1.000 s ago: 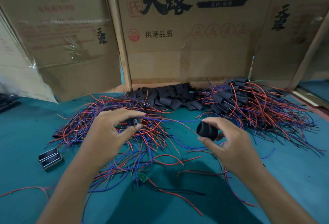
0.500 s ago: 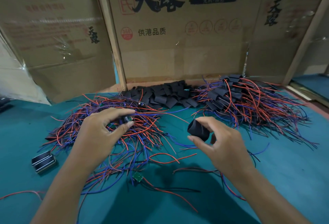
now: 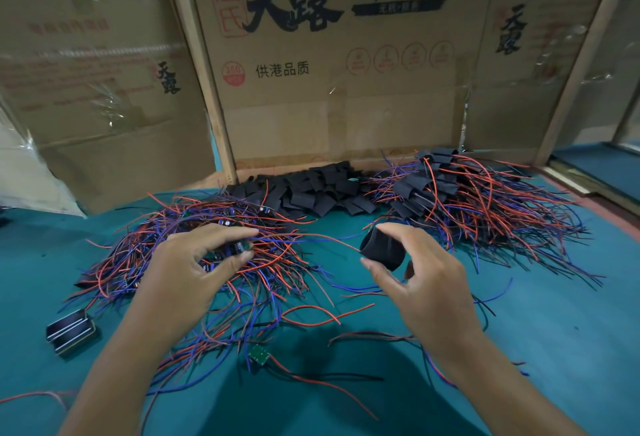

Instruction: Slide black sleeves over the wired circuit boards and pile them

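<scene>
My left hand [image 3: 194,273] pinches a small wired circuit board [image 3: 232,249] between thumb and fingers, just above the heap of bare boards with red, blue and black wires [image 3: 166,248] on the left. My right hand [image 3: 420,283] holds one black sleeve [image 3: 382,249], squeezed open into a ring, a short way right of the board. Loose flat black sleeves [image 3: 311,189] lie heaped at the back centre. The pile of sleeved boards [image 3: 460,200] with wires spreads at the back right.
A lone green board [image 3: 259,354] with wires lies near me on the teal mat [image 3: 554,349]. Two small black blocks [image 3: 69,330] sit at the left. Cardboard boxes [image 3: 332,65] wall off the back.
Both hands hold their positions with the same grips; the left thumb and fingers have closed a little tighter on the board. The view has shifted slightly.
</scene>
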